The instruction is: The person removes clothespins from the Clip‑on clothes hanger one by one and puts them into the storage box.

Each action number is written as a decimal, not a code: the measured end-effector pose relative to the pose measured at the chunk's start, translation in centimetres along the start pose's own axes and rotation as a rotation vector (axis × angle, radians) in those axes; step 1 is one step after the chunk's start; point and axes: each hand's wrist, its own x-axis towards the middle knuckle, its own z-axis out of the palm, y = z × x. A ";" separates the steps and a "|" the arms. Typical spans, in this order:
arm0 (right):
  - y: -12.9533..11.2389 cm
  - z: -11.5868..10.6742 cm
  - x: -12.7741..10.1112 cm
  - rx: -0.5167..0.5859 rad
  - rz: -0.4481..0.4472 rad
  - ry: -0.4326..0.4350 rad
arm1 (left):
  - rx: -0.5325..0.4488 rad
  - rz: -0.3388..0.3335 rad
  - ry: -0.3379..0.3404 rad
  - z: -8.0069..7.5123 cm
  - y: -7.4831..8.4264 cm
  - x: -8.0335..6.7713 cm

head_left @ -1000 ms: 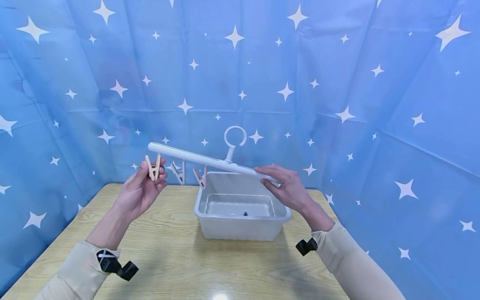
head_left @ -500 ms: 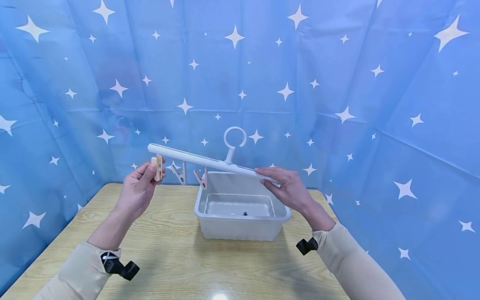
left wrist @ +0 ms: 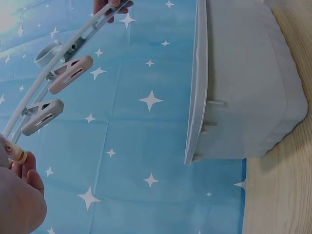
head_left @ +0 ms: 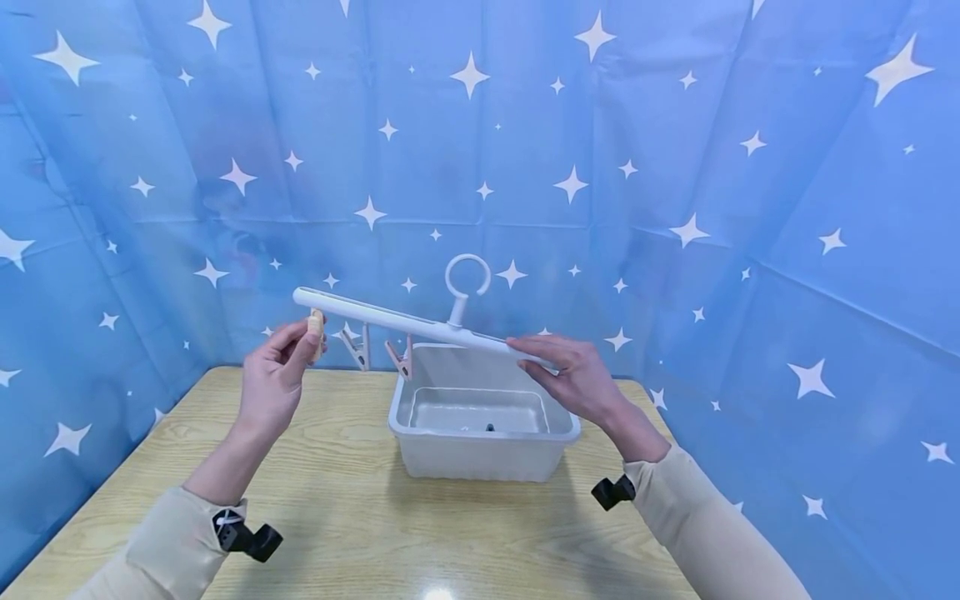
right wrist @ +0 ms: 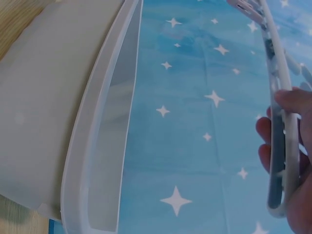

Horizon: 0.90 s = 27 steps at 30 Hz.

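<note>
1. The left hand is raised above the left part of the table; its thumb and fingertips pinch a beige clothespin that hangs under the left end of the clip hanger.
2. In the left wrist view the same beige clothespin shows only as a small tip between the fingers, right at the hanger's rail.
3. The clip hanger is a white bar with a ring hook on top. It is held in the air, tilted, its left end higher than its right.
4. Two more clips dangle from the bar just right of the pinched one; they are grey and pinkish.
5. A translucent white plastic basket stands on the table beneath the hanger's right half, with a tiny dark speck on its floor.
6. The right hand grips the right end of the bar, fingers curled around it above the basket's far rim.
7. A blue star-patterned cloth surrounds the table on the far, left and right sides.
</note>
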 end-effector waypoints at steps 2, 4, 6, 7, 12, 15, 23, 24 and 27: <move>0.1 0.0 0.0 0.005 -0.005 0.000 | 0.026 0.037 0.024 0.1 -0.1 -0.1; 0.1 0.1 0.0 0.009 -0.015 0.006 | 0.049 0.073 0.047 0.2 -0.2 -0.1; 0.1 0.1 0.0 0.009 -0.026 0.010 | 0.080 0.112 0.072 0.2 -0.3 -0.1; 0.1 0.1 0.0 0.006 -0.033 0.012 | 0.099 0.132 0.087 0.2 -0.4 -0.1; 0.1 0.1 0.0 -0.010 -0.054 0.012 | 0.174 0.189 0.111 0.1 -0.7 0.0; 0.1 0.2 0.0 -0.015 -0.054 0.014 | 0.179 0.171 0.088 0.1 -0.7 0.0; 0.1 0.4 -0.2 0.013 -0.003 0.009 | 0.156 0.129 0.054 0.1 -0.7 -0.2; 0.2 0.4 -0.2 0.014 -0.002 0.010 | 0.154 0.130 0.053 0.1 -0.6 -0.2; 0.2 0.4 -0.2 0.016 0.004 0.012 | 0.137 0.136 0.057 0.2 -0.5 -0.2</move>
